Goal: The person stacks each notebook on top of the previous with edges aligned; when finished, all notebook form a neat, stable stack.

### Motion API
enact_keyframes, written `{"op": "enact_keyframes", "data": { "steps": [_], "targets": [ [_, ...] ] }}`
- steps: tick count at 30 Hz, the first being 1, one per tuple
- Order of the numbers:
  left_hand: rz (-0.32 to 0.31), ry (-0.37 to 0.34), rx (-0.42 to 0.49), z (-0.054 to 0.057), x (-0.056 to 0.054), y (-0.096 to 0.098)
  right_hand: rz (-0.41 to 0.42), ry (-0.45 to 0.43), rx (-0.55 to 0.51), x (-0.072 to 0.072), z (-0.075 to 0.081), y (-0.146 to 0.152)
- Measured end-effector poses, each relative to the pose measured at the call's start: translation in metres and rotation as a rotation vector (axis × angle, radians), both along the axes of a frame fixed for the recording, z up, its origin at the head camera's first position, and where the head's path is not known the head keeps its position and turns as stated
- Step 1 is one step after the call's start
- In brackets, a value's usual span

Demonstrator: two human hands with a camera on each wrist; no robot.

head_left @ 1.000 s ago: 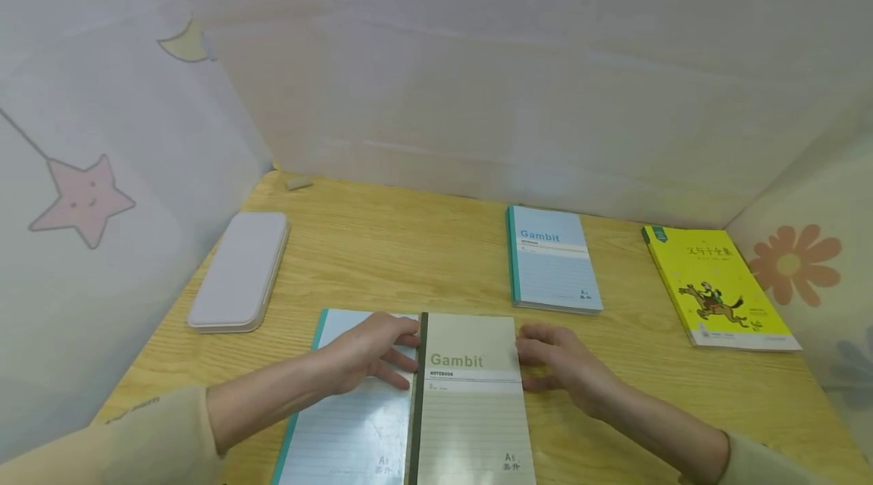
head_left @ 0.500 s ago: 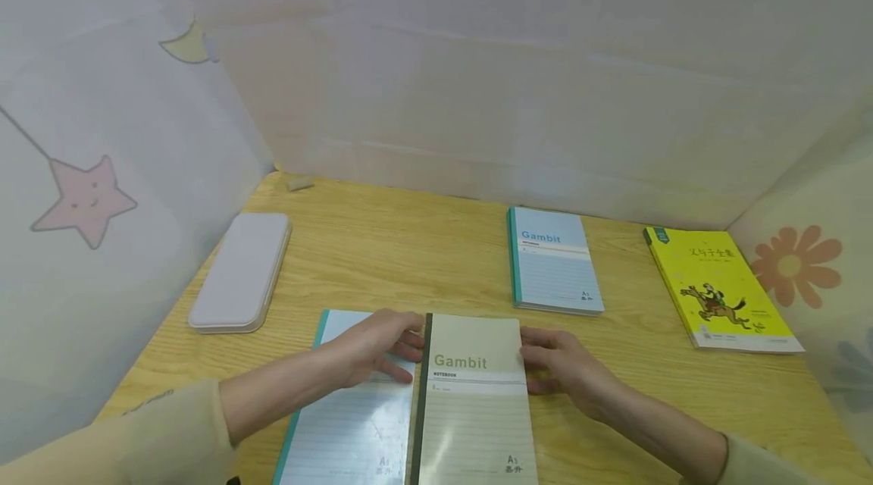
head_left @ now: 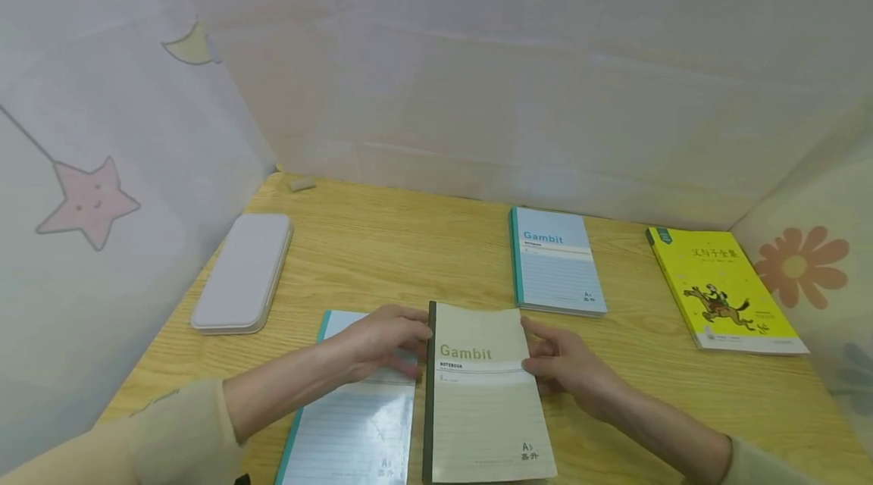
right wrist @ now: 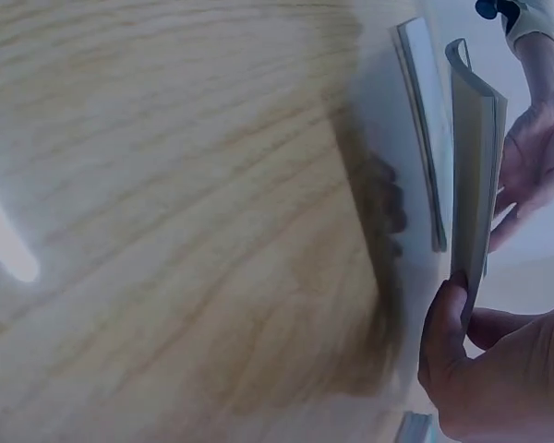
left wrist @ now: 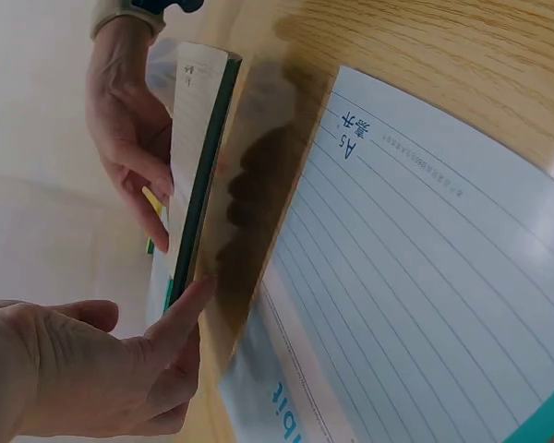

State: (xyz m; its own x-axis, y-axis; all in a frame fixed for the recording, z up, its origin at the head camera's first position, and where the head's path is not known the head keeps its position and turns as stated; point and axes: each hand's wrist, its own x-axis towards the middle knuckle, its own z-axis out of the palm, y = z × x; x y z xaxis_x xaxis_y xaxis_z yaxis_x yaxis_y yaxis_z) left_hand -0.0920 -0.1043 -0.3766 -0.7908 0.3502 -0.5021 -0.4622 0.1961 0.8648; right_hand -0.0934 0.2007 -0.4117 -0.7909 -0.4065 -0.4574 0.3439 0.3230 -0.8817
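Note:
A beige Gambit notebook [head_left: 487,409] with a dark spine is raised above the wooden table, its cover slightly bowed at the far edge. My left hand [head_left: 385,341] holds it at the spine side near the top; in the left wrist view the fingers [left wrist: 180,314] meet the dark spine. On the opposite edge my right hand [head_left: 566,364] pinches it, the thumb over the cover and other fingers beneath. Shadows of the notebook and fingers fall on the table in the left wrist view. A light-blue notebook [head_left: 348,424] lies flat to its left, partly under my left forearm.
A smaller-looking light-blue Gambit notebook [head_left: 559,265] lies farther back, right of centre. Beyond it on the right is a yellow book [head_left: 723,288]. A white case [head_left: 242,273] sits at the left, with a small grey block [head_left: 301,184] near the back corner. Patterned fabric [head_left: 436,91] encloses the table.
The beige notebook has risen off the table and shifted a little right and away from me, carried by both hands. The other things stay where they were.

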Motion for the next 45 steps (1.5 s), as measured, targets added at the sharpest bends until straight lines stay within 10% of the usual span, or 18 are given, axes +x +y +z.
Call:
{"op": "enact_keyframes", "data": {
  "steps": [10, 32, 45],
  "targets": [
    [-0.042, 0.041, -0.001, 0.007, -0.013, 0.013, -0.068, 0.074, 0.007, -0.022, 0.027, 0.012],
    [-0.076, 0.099, 0.057, 0.012, -0.123, 0.071, 0.048, 0.03, -0.04, -0.113, 0.054, 0.09],
    [0.001, 0.083, 0.117, 0.003, -0.168, 0.113, 0.016, 0.099, -0.012, -0.159, 0.047, 0.125]
  ]
}}
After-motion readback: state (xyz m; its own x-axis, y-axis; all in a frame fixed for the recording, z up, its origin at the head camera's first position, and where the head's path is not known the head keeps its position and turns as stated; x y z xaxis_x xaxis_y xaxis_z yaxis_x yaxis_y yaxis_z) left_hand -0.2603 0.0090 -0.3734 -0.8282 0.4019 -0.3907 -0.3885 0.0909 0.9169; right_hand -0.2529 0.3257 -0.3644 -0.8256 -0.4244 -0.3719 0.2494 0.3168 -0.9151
